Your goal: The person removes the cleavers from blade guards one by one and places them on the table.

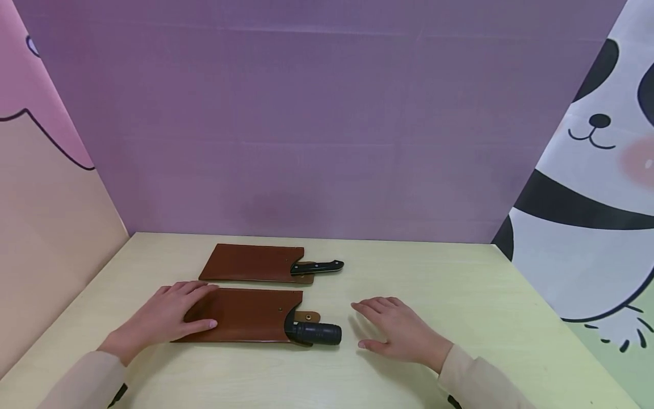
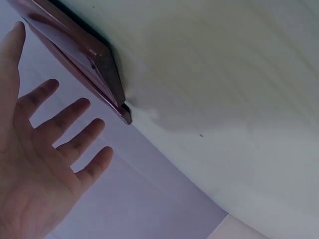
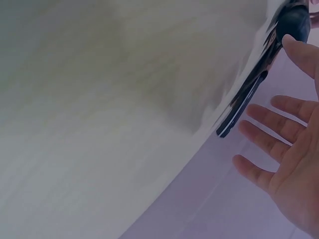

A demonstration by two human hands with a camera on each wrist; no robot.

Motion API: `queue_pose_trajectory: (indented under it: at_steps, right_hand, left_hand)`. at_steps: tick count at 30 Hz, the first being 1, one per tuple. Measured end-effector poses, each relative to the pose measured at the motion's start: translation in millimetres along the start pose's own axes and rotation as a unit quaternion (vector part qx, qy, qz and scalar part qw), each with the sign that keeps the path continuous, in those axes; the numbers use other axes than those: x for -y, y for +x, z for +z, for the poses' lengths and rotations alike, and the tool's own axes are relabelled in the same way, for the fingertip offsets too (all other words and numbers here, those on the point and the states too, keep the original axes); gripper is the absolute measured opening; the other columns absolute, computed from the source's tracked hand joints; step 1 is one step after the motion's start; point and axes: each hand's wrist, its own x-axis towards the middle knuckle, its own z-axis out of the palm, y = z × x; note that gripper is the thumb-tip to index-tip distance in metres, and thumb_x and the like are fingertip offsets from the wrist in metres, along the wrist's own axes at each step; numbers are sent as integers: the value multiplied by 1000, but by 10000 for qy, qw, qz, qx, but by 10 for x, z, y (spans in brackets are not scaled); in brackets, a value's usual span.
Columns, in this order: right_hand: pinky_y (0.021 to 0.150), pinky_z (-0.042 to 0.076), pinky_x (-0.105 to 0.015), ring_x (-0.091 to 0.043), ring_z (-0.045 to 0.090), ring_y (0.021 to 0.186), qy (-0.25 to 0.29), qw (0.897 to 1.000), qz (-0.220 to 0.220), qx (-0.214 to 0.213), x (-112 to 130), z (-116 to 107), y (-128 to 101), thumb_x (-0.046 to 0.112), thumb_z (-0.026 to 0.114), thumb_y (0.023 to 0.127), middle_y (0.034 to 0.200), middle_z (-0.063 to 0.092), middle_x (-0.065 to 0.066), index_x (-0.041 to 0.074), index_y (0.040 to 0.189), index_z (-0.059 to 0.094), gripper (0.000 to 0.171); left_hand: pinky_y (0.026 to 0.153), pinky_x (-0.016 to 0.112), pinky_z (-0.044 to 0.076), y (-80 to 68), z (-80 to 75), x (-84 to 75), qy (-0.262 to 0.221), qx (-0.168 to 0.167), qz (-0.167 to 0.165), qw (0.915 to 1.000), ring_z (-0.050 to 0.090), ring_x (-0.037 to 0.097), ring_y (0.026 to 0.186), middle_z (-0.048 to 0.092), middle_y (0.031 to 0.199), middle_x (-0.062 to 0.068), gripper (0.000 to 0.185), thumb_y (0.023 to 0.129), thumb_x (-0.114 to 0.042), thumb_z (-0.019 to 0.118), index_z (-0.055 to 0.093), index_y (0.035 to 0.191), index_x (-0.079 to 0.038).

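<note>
Two brown leather sheaths lie on the pale table. The near sheath holds a knife with a thick black handle sticking out to the right. The far sheath holds a knife with a slim black riveted handle. My left hand rests flat and open on the near sheath's left end; in the left wrist view its fingers are spread beside the sheath's edge. My right hand lies open on the table just right of the thick handle, not touching it.
The pale yellow-green table is walled by a purple panel at the back, a pink and tan panel on the left and a panda-print panel on the right.
</note>
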Motion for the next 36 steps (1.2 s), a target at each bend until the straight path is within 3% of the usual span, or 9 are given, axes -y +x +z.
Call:
queue_pose_trajectory:
  at_steps: [14, 36]
  right_hand:
    - [96, 40, -40, -16, 51, 115, 175, 9991, -282, 271, 204, 34, 184, 52, 55, 85, 123, 56, 2, 15, 127, 50, 56]
    - [91, 43, -36, -12, 54, 105, 386, 9966, -724, 122, 447, 4, 491, 48, 55, 86, 115, 58, 4, 17, 124, 50, 49]
  left_hand:
    - [89, 53, 39, 94, 111, -73, -159, 231, 228, 9993, 50, 30, 116, 54, 125, 5, 66, 77, -60, 60, 51, 129, -21]
    - [100, 53, 31, 222, 161, -128, -806, 760, 555, 9923, 41, 26, 126, 44, 137, 4, 79, 75, -70, 52, 42, 137, -21]
